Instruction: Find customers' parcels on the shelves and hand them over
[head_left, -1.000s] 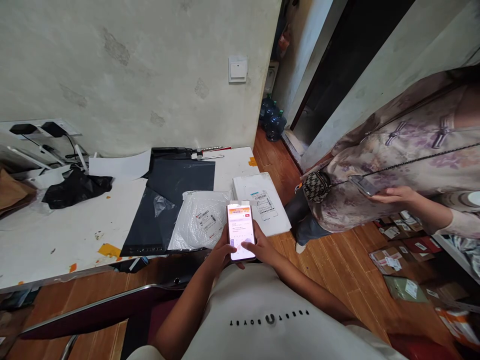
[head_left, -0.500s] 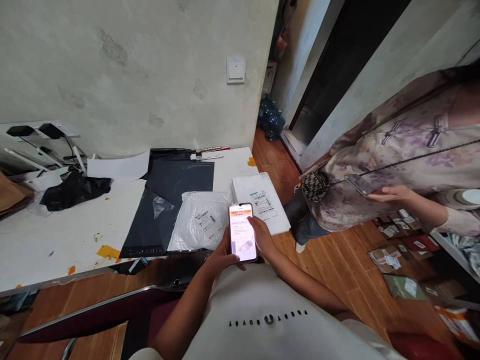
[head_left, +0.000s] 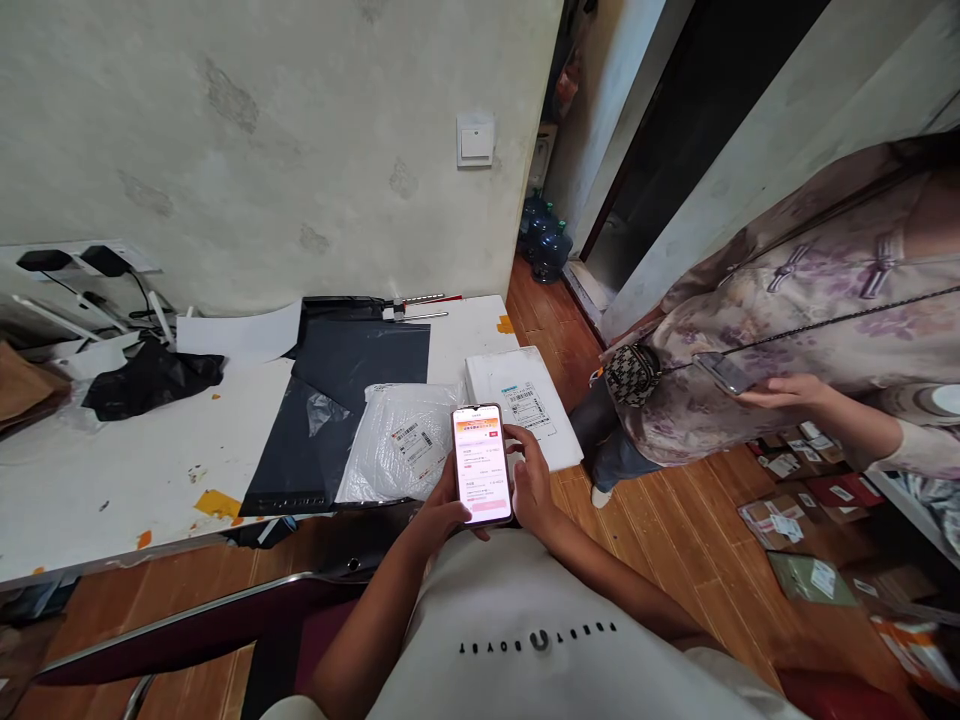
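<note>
A lit smartphone (head_left: 481, 465) stands tilted toward me in front of my body, its screen showing a page with an orange banner and lines of text. My left hand (head_left: 442, 515) is closed around its lower left side, thumb at the bottom corner of the screen. Beside the phone's right edge is my right hand (head_left: 532, 485), fingers bent and thumb apart from them, off the screen. Just beyond the phone, a white bubble mailer (head_left: 386, 440) with a printed label and a white box (head_left: 495, 375) with a shipping label lie on the white table (head_left: 172, 450).
Dark plastic bags (head_left: 360, 350) lie under the mailer. A chair (head_left: 202, 620) stands below the table edge. To the right, another person (head_left: 750, 330) holds a phone (head_left: 724, 373). Parcels (head_left: 810, 578) lie low at right; blue water bottles (head_left: 551, 250) stand by the doorway.
My right hand has drawn back from the screen to the phone's right edge. The screen now shows a list of text entries instead of a page with a picture.
</note>
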